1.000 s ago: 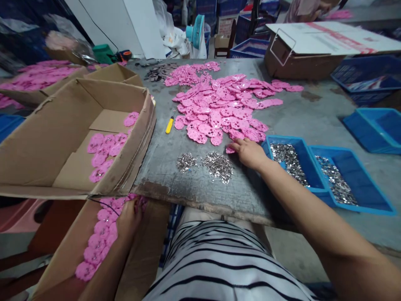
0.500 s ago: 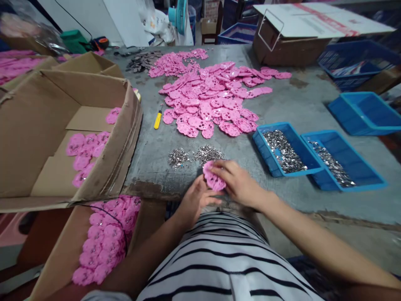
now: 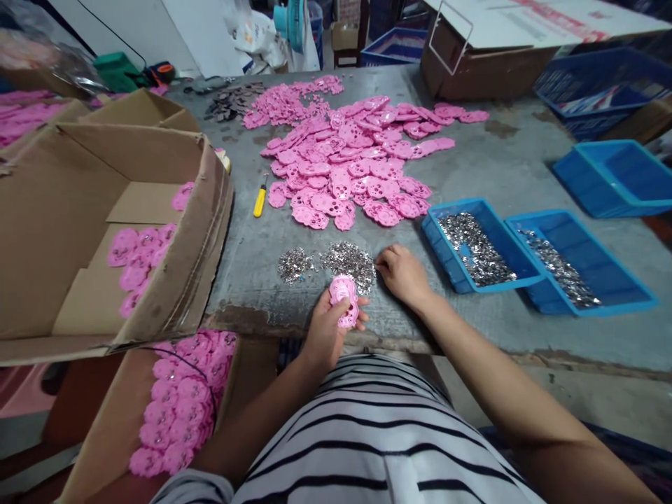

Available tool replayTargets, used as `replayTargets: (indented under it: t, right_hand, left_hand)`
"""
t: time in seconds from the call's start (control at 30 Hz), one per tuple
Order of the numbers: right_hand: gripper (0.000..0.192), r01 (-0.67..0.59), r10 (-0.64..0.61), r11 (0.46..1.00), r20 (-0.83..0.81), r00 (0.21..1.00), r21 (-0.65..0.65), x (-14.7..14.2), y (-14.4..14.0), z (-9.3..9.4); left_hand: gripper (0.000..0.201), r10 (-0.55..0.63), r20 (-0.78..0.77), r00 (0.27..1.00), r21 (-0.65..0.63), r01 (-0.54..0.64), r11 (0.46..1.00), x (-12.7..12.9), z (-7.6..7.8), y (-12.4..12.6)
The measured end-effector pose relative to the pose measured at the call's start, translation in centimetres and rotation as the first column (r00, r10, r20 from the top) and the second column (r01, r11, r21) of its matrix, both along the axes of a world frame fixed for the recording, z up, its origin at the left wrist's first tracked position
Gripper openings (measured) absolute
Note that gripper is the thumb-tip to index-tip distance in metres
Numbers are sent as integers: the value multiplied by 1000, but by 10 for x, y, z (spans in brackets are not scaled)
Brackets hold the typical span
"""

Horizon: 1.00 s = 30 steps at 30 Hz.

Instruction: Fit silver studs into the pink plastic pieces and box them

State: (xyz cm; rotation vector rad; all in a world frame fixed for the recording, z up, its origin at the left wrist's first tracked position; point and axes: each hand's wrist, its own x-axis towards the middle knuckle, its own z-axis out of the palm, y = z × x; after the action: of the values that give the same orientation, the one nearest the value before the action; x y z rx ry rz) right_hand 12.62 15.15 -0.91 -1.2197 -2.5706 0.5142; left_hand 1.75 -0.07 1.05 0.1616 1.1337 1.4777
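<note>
the pink plate (image 3: 344, 299) is clamped in the left hand (image 3: 328, 329); the right hand (image 3: 402, 274), fingers pinched together, should lift one clip cleanly from the metal pile (image 3: 349, 260) beside the plate.

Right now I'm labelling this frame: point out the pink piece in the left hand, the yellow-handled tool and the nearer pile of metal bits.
pink piece (image 3: 344, 299), head view, middle of its face.
yellow-handled tool (image 3: 260, 201), head view, its yellow handle.
pile of metal bits (image 3: 348, 259), head view, centre of the heap.
</note>
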Motion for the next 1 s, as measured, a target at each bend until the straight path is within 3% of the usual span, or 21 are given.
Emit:
replayTargets:
  t: [0.1,0.17,0.33,0.4,0.6,0.73,0.9,1.0]
  right_hand:
    - [9,58,-63,997,-96,993,-60,7,-4,3]
    - [7,90,-126,981,-215,969,-171,15,-9,7]
    - [12,-133,-114,878,-470,876,-460,25,-33,20]
    - [12,-189,-86,866,-510,856,-463,24,-43,25]
    - [15,-239,15,908,-543,840,-344,18,-56,37]
    - [14,-317,9,845,-581,814,-430,17,-55,40]
    - [27,-265,-243,718,-588,771,-644,20,-50,38]
    - [27,-253,-228,717,-562,795,-650,19,-51,40]
  left_hand:
    - [42,-1,2,1000,2,1,1000,0,-2,-1]
    - [40,-7,-20,1000,1,7,1000,0,-2,0]
    - [34,1,-199,980,36,7,999,4,5,12]
    - [33,13,-265,964,61,3,998,7,8,17]
    - [30,52,-325,944,27,-46,999,9,10,22]
    - [26,58,-303,951,-4,-62,998,6,12,20]
    - [28,40,-238,970,-11,-44,999,2,18,21]
    - [26,53,-277,959,-4,-56,998,3,18,21]
